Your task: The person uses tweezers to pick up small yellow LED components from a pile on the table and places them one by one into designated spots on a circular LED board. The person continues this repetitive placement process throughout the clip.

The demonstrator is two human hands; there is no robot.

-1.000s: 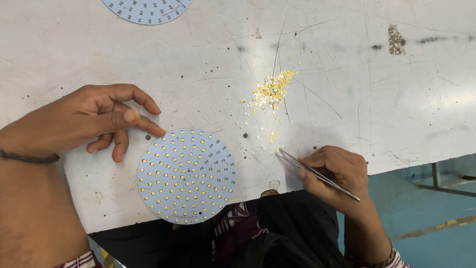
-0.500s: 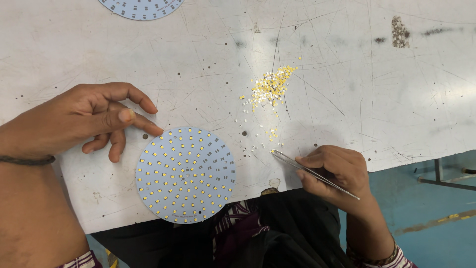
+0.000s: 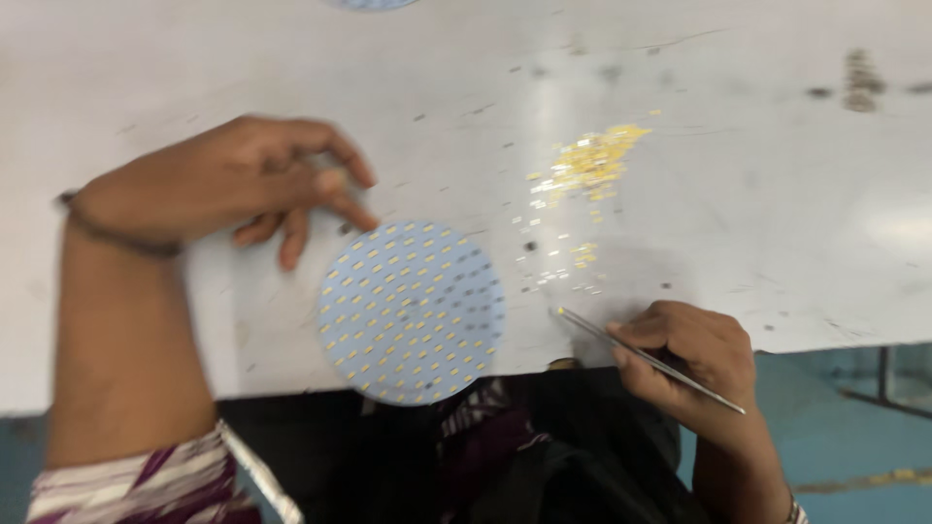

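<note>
Right hand [image 3: 694,354] pinched around tweezers [image 3: 649,360], tips aimed at ten o'clock toward round disc [image 3: 412,311] lying at nine o'clock, nearer than left hand [image 3: 228,180], curled empty, fingertip touching disc's eleven o'clock rim.

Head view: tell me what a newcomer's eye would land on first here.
The round pale-blue board dotted with small yellow chips stands out first, lying at the near edge of the scuffed white table, with the left hand touching its upper rim. To its right, the right hand holds thin metal tweezers pointing toward a loose scatter of tiny yellow chips farther back.
</note>
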